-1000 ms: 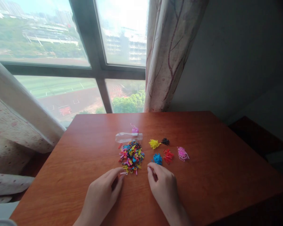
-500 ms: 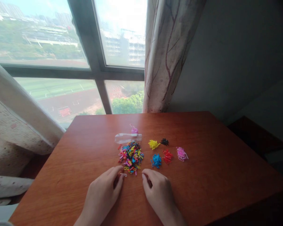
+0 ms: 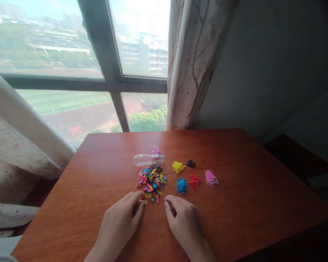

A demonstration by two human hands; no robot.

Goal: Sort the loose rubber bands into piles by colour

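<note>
Daylight washes the bench (image 3: pixel 251 203), its single-colour heaps (image 3: pixel 181 185) spaced apart, seemingly so hues don't mix. Left fingers (image 3: pixel 139 212) sit slightly apart at a pink loop (image 3: pixel 145 202) beside the mixed pile (image 3: pixel 152 178); right fingers (image 3: pixel 171 198) curl nearly together; any grip I can't tell.

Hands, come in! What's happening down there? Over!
Left hand at small pink loop. Right hand curled, grip unclear. Multicoloured loop pile ahead; clear plastic bottle beyond, not blocking.

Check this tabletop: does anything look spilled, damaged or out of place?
No damage is visible. The clear bottle lies on its side rather than upright, and one red band sits apart at the far left edge of the mixed pile of bands.
</note>
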